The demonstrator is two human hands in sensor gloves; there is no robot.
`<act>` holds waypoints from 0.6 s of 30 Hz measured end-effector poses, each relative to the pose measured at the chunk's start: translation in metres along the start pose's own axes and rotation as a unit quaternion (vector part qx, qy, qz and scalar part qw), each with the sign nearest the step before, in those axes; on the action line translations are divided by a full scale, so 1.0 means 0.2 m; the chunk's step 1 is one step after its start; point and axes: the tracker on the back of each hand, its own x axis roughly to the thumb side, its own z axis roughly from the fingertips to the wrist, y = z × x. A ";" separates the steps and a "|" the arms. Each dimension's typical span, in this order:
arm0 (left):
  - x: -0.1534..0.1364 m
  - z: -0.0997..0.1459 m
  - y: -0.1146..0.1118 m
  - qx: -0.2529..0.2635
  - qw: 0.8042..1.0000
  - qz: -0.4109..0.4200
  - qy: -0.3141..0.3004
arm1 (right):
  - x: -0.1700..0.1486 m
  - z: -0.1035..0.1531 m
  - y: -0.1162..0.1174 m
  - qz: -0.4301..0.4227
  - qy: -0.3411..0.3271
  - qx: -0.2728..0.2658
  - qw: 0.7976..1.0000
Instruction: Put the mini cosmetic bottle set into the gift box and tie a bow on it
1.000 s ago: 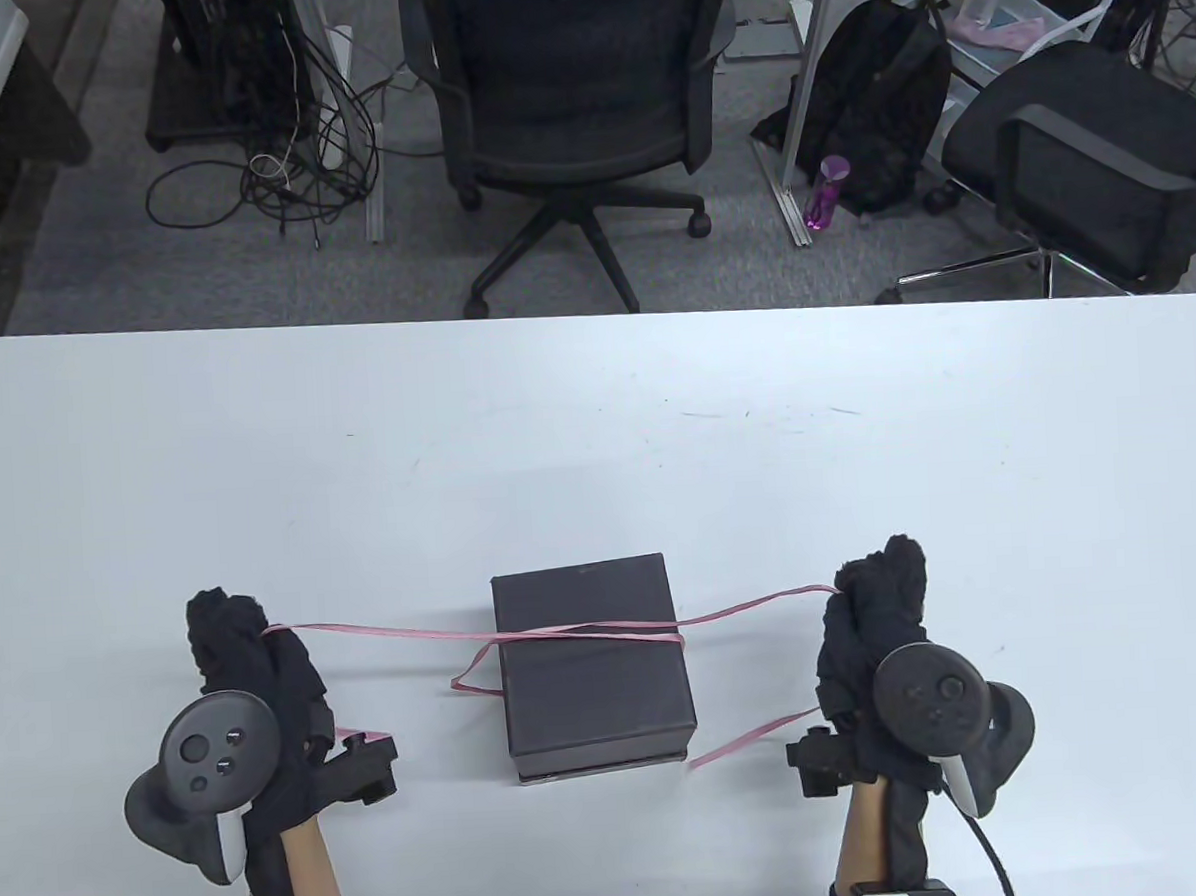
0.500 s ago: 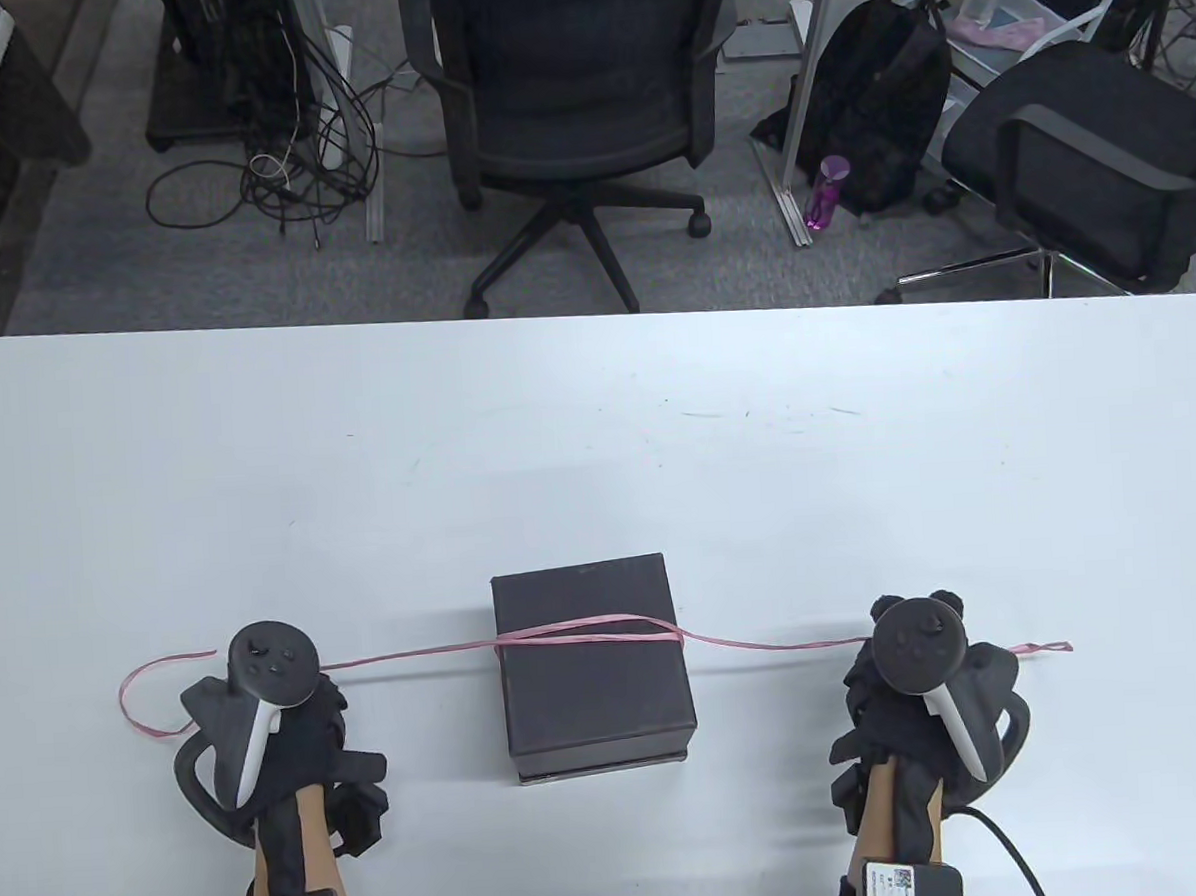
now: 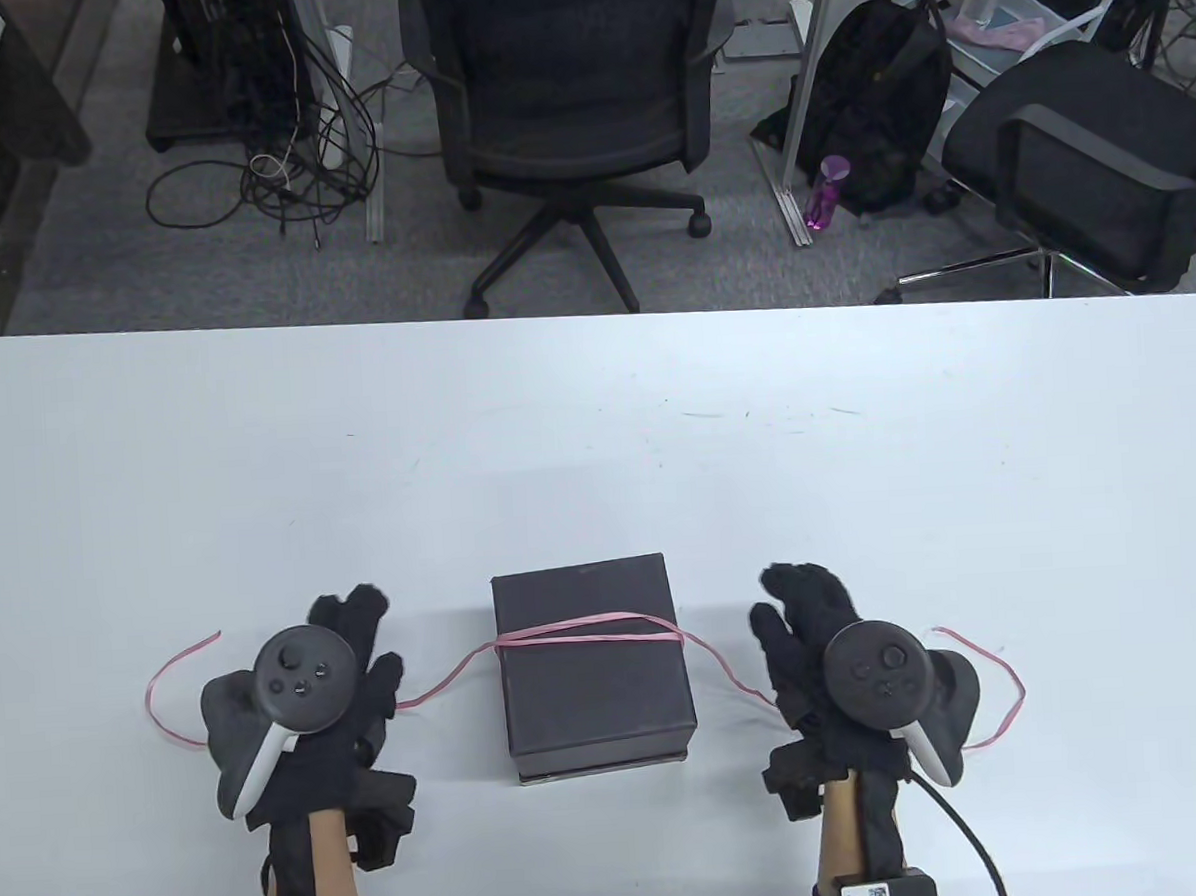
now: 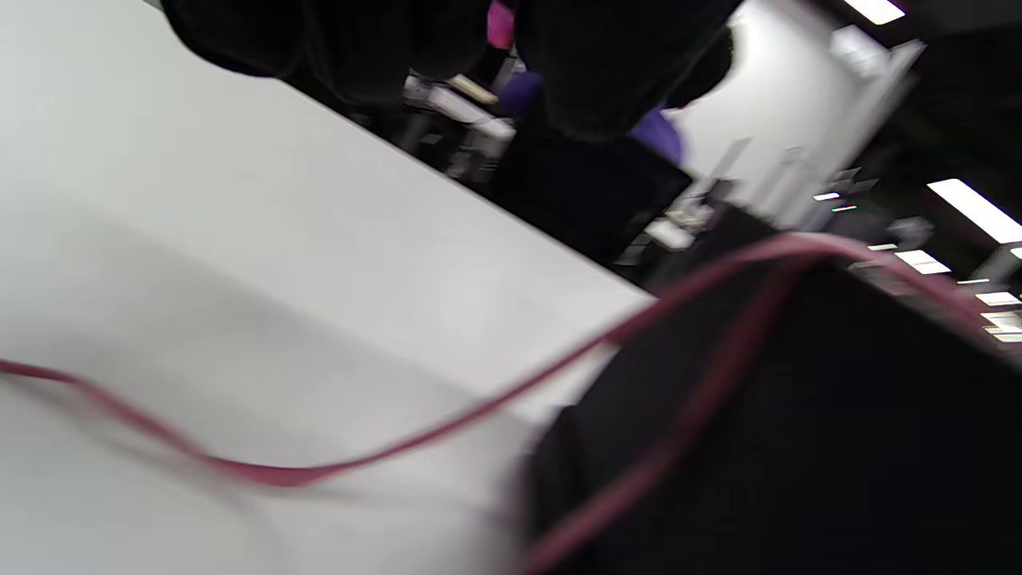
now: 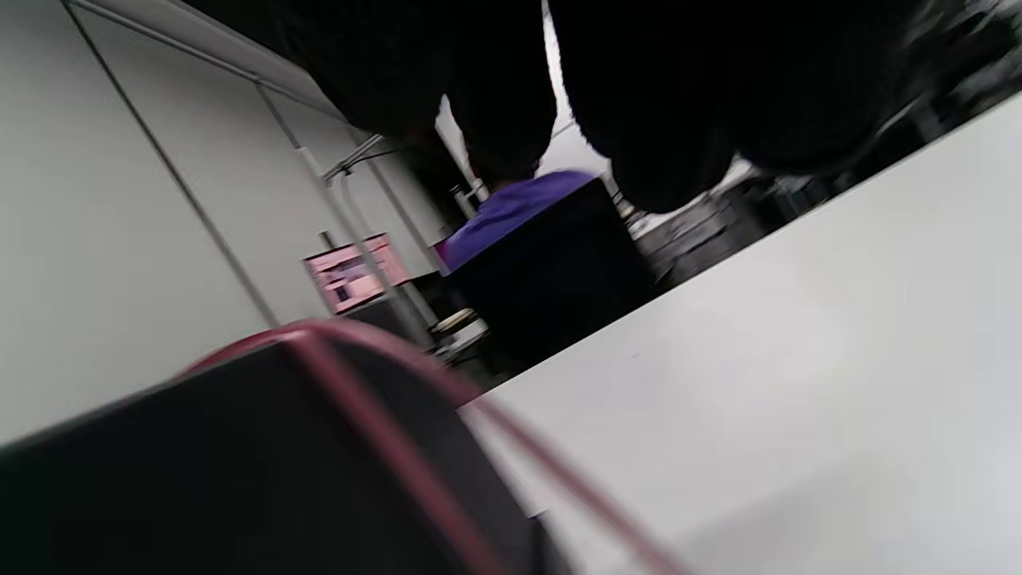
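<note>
A closed black gift box (image 3: 595, 683) stands on the white table (image 3: 598, 448) near its front edge. A thin pink ribbon (image 3: 587, 629) crosses the lid twice, and its two ends trail slack onto the table. My left hand (image 3: 360, 641) hovers palm down just left of the box, fingers straight, over the left ribbon end (image 3: 170, 696). My right hand (image 3: 802, 613) mirrors it to the box's right, and the right ribbon end (image 3: 1006, 692) curls out behind it. In the left wrist view the ribbon (image 4: 479, 411) sags from the box (image 4: 798, 447) below my fingers (image 4: 607, 64). No bottles are visible.
Beyond the table's far edge stand two office chairs (image 3: 570, 99), a black backpack (image 3: 880, 103), a purple bottle (image 3: 825, 191) and tangled cables (image 3: 272, 155) on the floor. The white tabletop stretches wide on both sides and behind the box.
Both hands pulled the ribbon ends outward and taut, then let them go. They have moved in toward the box with fingers straightened, and the ribbon lies slack.
</note>
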 end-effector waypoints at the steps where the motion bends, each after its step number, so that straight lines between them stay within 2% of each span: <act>1: 0.04 -0.01 -0.03 -0.028 0.999 0.029 -0.036 | 0.01 -0.02 0.05 -0.055 -0.009 0.043 0.998; 3: 0.09 -0.03 -0.11 -0.098 0.991 0.048 -0.078 | 0.02 -0.03 0.12 -0.107 -0.013 0.098 0.989; 4: 0.12 -0.04 -0.15 -0.113 0.989 0.036 -0.089 | 0.03 -0.04 0.16 -0.116 -0.012 0.116 0.986; 6: 0.15 -0.04 -0.18 -0.095 0.992 0.004 -0.088 | 0.04 -0.05 0.20 -0.105 -0.012 0.122 0.987; 8: 0.17 -0.03 -0.17 -0.063 0.995 -0.008 -0.077 | 0.05 -0.05 0.20 -0.106 -0.009 0.094 0.990; 12: 0.19 -0.02 -0.15 -0.052 0.997 -0.029 -0.058 | 0.06 -0.04 0.19 -0.045 -0.004 0.036 0.998; 15: 0.20 -0.01 -0.14 -0.070 0.995 -0.057 -0.042 | 0.07 -0.04 0.20 -0.027 -0.002 0.029 0.999; 18: 0.21 0.00 -0.13 -0.047 0.996 -0.072 -0.031 | 0.07 -0.04 0.21 -0.004 0.003 0.017 1.000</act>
